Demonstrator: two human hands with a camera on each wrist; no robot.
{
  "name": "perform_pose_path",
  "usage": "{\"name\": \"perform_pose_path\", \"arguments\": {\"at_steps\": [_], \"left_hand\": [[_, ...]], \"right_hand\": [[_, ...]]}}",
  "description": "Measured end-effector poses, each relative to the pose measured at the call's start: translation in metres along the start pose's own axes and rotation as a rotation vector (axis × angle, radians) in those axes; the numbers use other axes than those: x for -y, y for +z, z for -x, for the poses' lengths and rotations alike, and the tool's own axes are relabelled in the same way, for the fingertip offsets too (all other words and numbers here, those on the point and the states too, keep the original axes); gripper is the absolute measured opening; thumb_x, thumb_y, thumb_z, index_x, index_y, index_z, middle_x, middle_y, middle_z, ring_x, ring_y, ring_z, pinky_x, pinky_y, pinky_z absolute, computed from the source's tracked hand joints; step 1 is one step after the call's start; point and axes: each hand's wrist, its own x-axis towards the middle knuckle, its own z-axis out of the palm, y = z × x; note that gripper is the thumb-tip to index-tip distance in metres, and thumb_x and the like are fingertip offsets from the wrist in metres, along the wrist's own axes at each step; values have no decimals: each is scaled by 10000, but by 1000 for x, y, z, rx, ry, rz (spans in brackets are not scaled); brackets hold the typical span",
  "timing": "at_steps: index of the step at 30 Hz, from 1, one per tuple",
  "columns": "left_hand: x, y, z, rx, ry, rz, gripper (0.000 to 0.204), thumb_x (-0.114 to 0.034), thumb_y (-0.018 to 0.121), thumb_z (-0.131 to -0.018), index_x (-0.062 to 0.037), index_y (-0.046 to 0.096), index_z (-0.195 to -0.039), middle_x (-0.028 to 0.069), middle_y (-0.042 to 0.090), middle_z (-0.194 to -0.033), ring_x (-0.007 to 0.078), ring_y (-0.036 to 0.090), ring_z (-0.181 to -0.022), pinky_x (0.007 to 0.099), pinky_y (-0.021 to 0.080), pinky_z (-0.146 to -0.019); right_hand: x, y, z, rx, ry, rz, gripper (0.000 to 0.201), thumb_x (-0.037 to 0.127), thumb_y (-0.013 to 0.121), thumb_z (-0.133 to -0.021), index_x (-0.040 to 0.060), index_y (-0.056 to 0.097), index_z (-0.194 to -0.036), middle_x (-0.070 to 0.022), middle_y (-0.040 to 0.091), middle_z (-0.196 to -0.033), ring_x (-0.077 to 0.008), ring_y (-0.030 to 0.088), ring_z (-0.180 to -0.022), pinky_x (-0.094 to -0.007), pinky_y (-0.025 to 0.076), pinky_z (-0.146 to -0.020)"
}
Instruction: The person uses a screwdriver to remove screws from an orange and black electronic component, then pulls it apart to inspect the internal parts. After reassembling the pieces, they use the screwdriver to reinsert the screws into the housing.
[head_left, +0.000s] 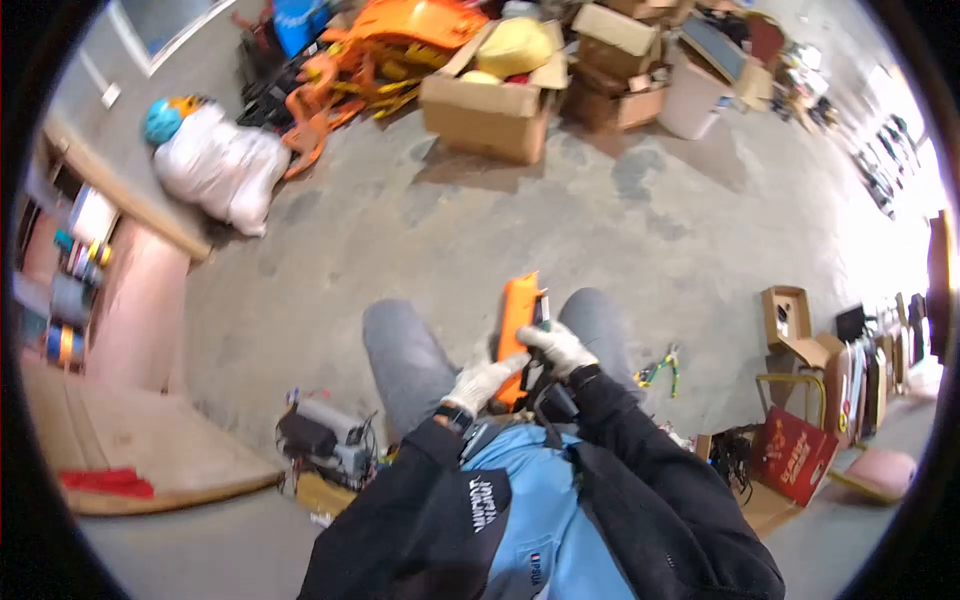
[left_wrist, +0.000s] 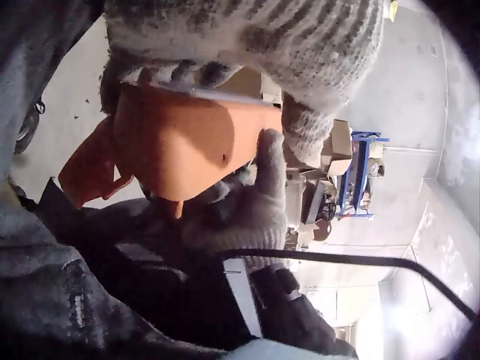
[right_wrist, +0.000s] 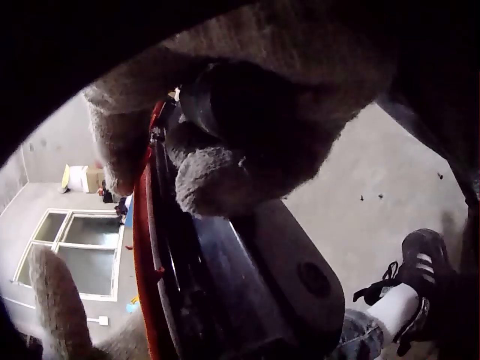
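Observation:
Between the person's knees, both gloved hands are on a long orange plastic casing with black parts along one side. The left hand grips the casing near its lower end, thumb against the orange face. In the left wrist view its smooth orange shell shows a small hole. The right hand is farther up on the black side, its fingers curled round a dark round handle; I cannot tell what tool it belongs to. Below those fingers, the right wrist view shows the casing's black inner part.
Green-and-yellow pliers lie on the floor beside the right knee. Electrical parts are piled at the left. Farther ahead stand a cardboard box, orange plastic parts and a white sack. A red box is at the right.

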Motion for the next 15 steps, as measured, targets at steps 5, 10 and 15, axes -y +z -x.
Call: {"name": "perform_pose_path", "arguments": {"at_steps": [5,10,15], "left_hand": [[-37,-10,22,123,-326,174,685,-287,901,-909,16,607,-1448,156,755,-1233,276,760,-1069,406,613,-928],[-34,-8,28,-40,-131,272,612,-145,850,-928,33,571,-1442,122,713,-1203,235,732,-1020,384,619,-874],[-28,-7,30,-149,-161,109,700,-188,846,-923,-9,513,-1513,151,701,-1241,263,728,-1066,403,614,-907]], "right_hand": [[1,21,-6,5,15,350,612,259,833,-933,-20,652,-1446,-111,760,-1225,-225,721,-1106,-376,584,-992],[-6,35,-7,143,-43,157,496,291,849,-919,30,713,-1317,-41,766,-1140,-145,700,-986,-303,569,-867],[14,38,12,151,-50,157,425,354,842,-905,46,748,-1183,2,728,-954,-127,656,-794,-295,518,-669]]}}
